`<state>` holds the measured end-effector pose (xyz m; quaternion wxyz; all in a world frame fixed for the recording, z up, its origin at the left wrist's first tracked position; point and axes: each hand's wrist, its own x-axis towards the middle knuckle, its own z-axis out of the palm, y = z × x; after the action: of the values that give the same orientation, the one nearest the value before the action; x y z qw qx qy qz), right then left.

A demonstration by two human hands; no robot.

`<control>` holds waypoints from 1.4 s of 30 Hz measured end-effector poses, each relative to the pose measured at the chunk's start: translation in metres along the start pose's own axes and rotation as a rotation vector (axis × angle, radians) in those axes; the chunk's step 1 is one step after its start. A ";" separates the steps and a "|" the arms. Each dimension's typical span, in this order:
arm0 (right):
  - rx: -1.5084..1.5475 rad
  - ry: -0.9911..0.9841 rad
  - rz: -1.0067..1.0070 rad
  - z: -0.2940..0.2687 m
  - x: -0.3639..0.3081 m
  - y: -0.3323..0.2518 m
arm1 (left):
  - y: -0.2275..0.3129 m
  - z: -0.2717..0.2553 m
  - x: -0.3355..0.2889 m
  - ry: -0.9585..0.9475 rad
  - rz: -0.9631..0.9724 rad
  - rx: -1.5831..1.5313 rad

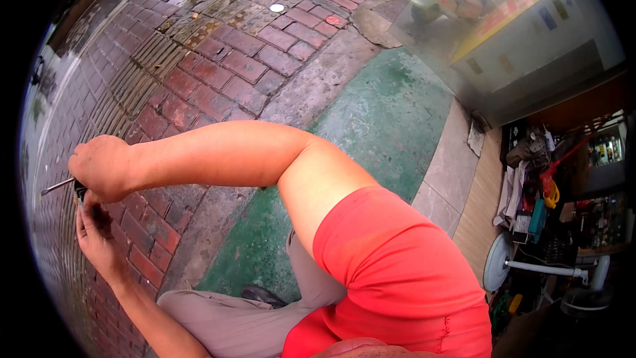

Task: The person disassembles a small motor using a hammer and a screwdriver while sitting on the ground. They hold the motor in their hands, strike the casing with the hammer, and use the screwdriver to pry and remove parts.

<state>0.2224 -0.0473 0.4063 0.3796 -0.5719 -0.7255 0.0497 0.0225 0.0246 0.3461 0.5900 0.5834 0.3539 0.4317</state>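
At the far left, my right hand (103, 167) is closed in a fist, its arm stretched across from a red sleeve. A thin metal shaft, which looks like a screwdriver (57, 187), sticks out leftward from this fist. Just below, my left hand (101, 242) reaches up with bent fingers close against the right hand. Between the two hands a small black piece (80, 189) shows; most of it is hidden by fingers, and its kind cannot be made out.
Red paving bricks (232, 66) and a green-painted strip (377, 113) lie beneath. A glass panel (510, 33) stands at upper right. Cluttered tools and a white round-based stand (498, 262) are on the right. My grey-trousered leg (225, 318) is bent below my arms.
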 end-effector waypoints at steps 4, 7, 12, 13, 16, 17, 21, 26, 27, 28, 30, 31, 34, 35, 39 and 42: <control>0.008 0.112 -0.045 0.007 -0.003 0.002 | -0.001 0.002 -0.003 0.048 -0.001 -0.010; 0.031 0.015 -0.009 0.004 0.002 -0.002 | 0.002 0.005 -0.005 -0.023 0.023 -0.103; 0.280 -0.083 -0.068 0.006 0.018 0.014 | 0.013 0.004 -0.018 -0.155 0.180 -0.081; 0.376 -0.142 -0.047 -0.001 0.015 0.019 | 0.015 0.008 -0.020 -0.182 0.209 -0.071; 0.644 -0.302 0.069 -0.023 0.002 0.021 | 0.009 0.000 -0.017 -0.292 0.231 -0.059; 0.672 -0.319 0.080 -0.031 -0.001 0.019 | 0.007 -0.003 -0.015 -0.291 0.219 -0.054; 0.844 -0.384 0.158 -0.032 0.002 0.021 | 0.009 0.006 -0.017 -0.234 0.225 -0.096; 0.801 -0.419 0.123 -0.027 0.003 0.027 | 0.002 0.007 -0.013 -0.167 0.199 -0.109; 0.796 -0.414 0.123 -0.023 0.004 0.027 | 0.004 0.008 -0.014 -0.166 0.194 -0.101; 0.726 -0.352 0.090 -0.019 0.006 0.027 | 0.008 0.010 -0.016 -0.164 0.188 -0.094; 0.582 -0.231 0.031 -0.009 0.010 0.027 | 0.010 0.013 -0.015 -0.161 0.165 -0.092; 0.472 -0.168 -0.003 -0.005 0.010 0.027 | 0.008 0.014 -0.013 -0.158 0.147 -0.099; 0.180 -0.025 -0.076 0.003 0.009 0.015 | 0.000 0.007 -0.007 -0.120 0.112 -0.096; 0.109 -0.005 -0.077 0.003 0.004 0.007 | -0.003 0.005 -0.006 -0.102 0.103 -0.092; 0.012 -0.007 -0.056 0.004 -0.001 0.000 | -0.003 0.007 -0.006 -0.104 0.081 -0.086; -0.010 0.043 -0.057 0.003 -0.003 0.001 | 0.004 0.007 -0.009 -0.047 0.036 -0.082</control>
<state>0.2209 -0.0481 0.4024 0.3935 -0.5538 -0.7334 0.0233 0.0248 0.0131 0.3493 0.6137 0.5749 0.3113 0.4427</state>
